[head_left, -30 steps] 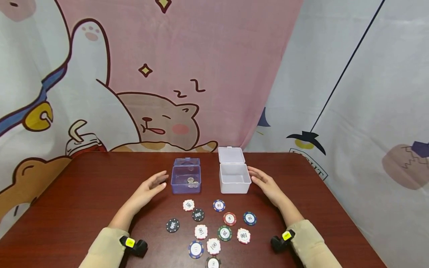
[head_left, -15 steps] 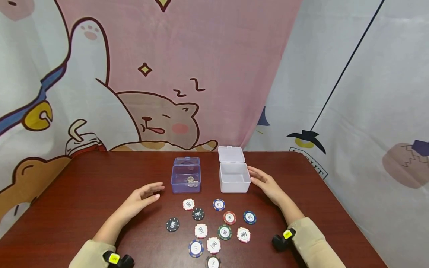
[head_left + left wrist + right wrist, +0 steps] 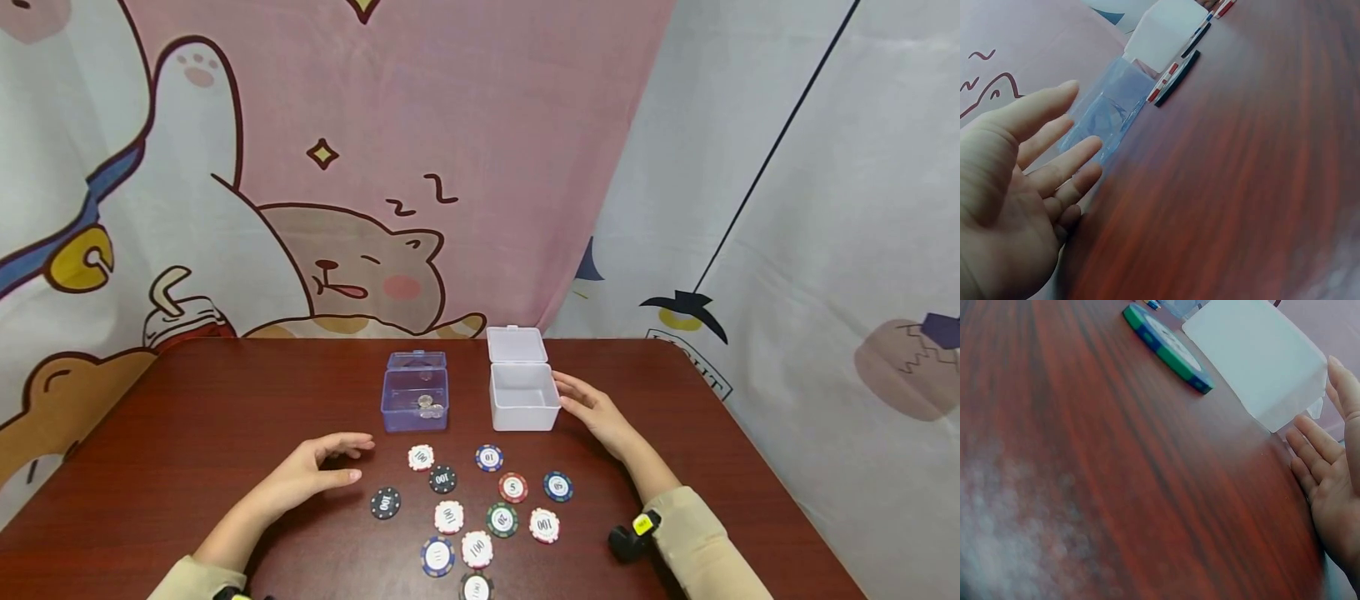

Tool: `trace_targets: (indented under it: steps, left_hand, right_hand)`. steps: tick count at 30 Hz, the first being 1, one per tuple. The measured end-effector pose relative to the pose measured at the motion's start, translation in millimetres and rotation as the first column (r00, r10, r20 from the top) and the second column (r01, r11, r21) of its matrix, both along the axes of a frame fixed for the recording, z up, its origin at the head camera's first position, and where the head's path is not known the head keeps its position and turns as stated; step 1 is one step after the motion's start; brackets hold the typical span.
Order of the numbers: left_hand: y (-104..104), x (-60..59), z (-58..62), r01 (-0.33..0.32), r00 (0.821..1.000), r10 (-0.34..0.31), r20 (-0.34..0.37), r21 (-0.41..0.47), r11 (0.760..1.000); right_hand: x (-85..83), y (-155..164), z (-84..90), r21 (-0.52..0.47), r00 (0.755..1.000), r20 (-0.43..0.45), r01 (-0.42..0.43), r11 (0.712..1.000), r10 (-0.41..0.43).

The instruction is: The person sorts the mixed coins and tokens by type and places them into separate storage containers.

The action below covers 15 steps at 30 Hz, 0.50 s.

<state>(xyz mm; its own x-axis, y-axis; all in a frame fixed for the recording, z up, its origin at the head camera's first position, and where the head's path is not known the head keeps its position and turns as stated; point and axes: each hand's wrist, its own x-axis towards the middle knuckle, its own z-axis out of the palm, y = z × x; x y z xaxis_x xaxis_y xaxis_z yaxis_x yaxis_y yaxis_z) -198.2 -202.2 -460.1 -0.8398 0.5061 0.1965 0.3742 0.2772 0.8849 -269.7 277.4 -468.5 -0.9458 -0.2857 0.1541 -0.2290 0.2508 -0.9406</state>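
My left hand (image 3: 315,471) hovers low over the table, left of the poker chips, its fingers relaxed and holding nothing. Nearest to it lie a black 100 chip (image 3: 386,503) and a white 100 chip (image 3: 421,457). My right hand (image 3: 596,412) is at the right side of a white plastic box (image 3: 523,419), fingertips right at its wall (image 3: 1260,362). The white box has its lid raised and nothing visible inside. Left of it stands a clear blue-purple box (image 3: 401,417), also with its lid up, holding several coins (image 3: 427,407).
Several poker chips lie scattered flat in front of the boxes, among them a red 5 chip (image 3: 513,487), a green 20 chip (image 3: 502,519) and a blue 50 chip (image 3: 558,486). The brown table (image 3: 247,400) ends at a cartoon-printed curtain (image 3: 525,167).
My left hand has drawn back from beside the blue-purple box, down toward the chips on the left. My right hand stays beside the white box.
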Motion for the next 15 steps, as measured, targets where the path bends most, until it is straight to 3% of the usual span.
trace_targets:
  steps: [5, 15]
  left_hand:
    - [3.6, 2.3, 0.8, 0.031, 0.999, -0.034, -0.038, -0.063, 0.998]
    - [10.0, 4.4, 0.9, 0.105, 0.989, -0.114, -0.092, -0.094, 0.990]
  right_hand:
    - [-0.3, -0.9, 0.6, 0.009, 1.000, 0.008, 0.003, 1.000, -0.003]
    - [-0.8, 0.9, -1.7, -0.008, 1.000, 0.009, 0.004, 1.000, -0.004]
